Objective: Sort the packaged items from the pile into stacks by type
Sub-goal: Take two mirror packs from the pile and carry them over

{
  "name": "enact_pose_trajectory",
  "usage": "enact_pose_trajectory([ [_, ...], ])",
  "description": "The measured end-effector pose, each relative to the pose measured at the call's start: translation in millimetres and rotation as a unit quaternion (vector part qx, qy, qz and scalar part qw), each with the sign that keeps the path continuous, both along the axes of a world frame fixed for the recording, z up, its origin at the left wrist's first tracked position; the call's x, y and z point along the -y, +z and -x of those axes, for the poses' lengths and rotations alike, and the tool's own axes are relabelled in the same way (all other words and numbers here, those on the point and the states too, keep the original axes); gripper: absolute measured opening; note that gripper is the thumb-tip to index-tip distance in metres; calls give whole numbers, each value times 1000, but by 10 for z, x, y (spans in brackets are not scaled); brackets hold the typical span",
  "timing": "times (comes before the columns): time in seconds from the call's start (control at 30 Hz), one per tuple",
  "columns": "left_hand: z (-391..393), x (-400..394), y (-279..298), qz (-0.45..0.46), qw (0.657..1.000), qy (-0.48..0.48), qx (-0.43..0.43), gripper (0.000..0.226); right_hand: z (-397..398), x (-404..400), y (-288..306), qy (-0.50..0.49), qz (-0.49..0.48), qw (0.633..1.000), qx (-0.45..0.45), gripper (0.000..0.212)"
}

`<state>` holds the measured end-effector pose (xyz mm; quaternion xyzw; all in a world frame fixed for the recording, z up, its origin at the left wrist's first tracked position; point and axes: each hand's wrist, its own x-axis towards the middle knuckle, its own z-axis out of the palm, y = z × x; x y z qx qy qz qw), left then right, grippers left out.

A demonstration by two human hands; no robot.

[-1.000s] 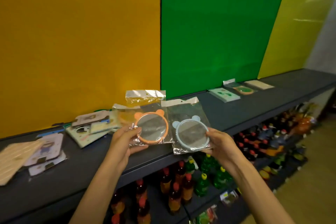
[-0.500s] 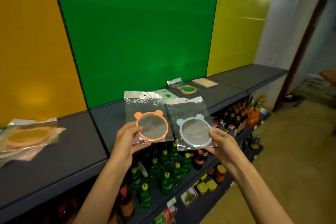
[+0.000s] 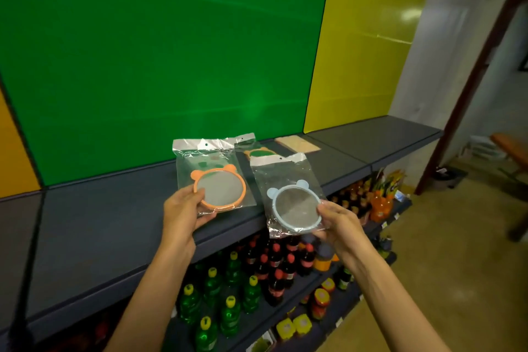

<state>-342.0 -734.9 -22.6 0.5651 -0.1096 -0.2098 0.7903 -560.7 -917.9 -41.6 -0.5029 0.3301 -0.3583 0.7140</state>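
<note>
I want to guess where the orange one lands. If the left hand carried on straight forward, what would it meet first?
Probably the clear packet with a green-centred, orange-rimmed mirror lying on the dark grey shelf top, just beyond the orange bear-eared mirror packet the left hand holds; depth is uncertain.

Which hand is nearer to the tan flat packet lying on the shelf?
Right. The right hand is below the tan packet, slightly to its right; the left hand is further off, toward the lower left.

Green-centred packet [image 3: 258, 152] on shelf [image 3: 114, 226] half hidden behind held orange mirror packet [image 3: 211, 174].
</note>
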Motion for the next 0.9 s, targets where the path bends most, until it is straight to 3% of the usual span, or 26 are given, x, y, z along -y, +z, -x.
enact_pose_trajectory([
  [0.47,-528,908,161,5,994,111,0,18,-1126,1696,199,36,11,999,-32,15],
  [0.9,-712,1214,272,-14,973,229,23,8,-2314,2412,144,55,88,987,-122,13],
])
